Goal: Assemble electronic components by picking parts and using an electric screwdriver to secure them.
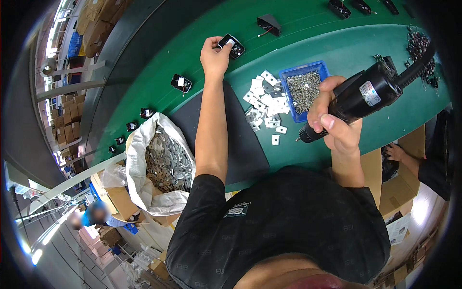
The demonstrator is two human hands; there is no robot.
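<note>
At the far middle of the bench, my left hand (215,59) is closed on the edge of a small black plastic housing (236,51), thumb over its inside. The housing lies on the green belt and holds something white. My right hand (338,118) wraps round a black corded electric screwdriver (366,95), its tip pointing left and down over the bench. Left of that tip lies a loose pile of white and silver metal plates (262,102) with holes. A blue tray (305,67) full of small screws (303,91) stands between the plates and my right hand.
Under my left forearm lies a black mat (243,144). A white sack (137,166) of metal pieces stands left of it. More black housings (181,83) sit along the belt. At the right, another person's hand (395,152) reaches into a cardboard box (402,195). Small wired parts (419,48) lie far right.
</note>
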